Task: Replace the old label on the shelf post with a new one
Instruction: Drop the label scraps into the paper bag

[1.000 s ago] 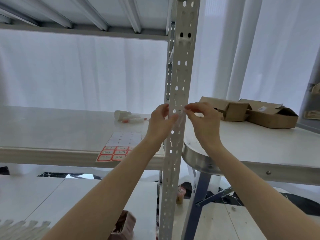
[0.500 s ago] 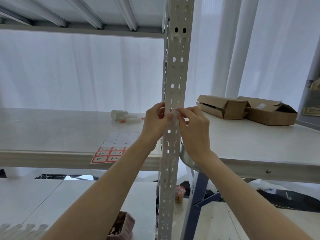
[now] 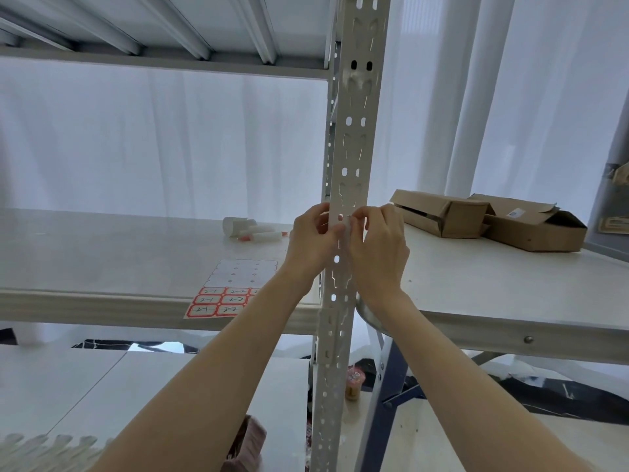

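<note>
Label (image 3: pixel 349 223) on shelf post (image 3: pixel 354 148) | left hand (image 3: pixel 311 241) pinches post edge | right hand (image 3: pixel 379 248) fingertips pinch label against post

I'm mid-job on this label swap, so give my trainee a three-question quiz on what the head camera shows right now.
1. True or false: both hands are working at the front of the shelf post.
2. The label sheet lies on: A) the cardboard boxes B) the shelf board left of the post C) the floor.
3. Which rows of the sheet have red-bordered labels left on them, the near ones or the far ones?

Key
1. True: the left hand and the right hand meet with their fingertips on the post.
2. B. The cardboard boxes sit on the table to the right.
3. The near rows; the far part is bare backing.
</note>
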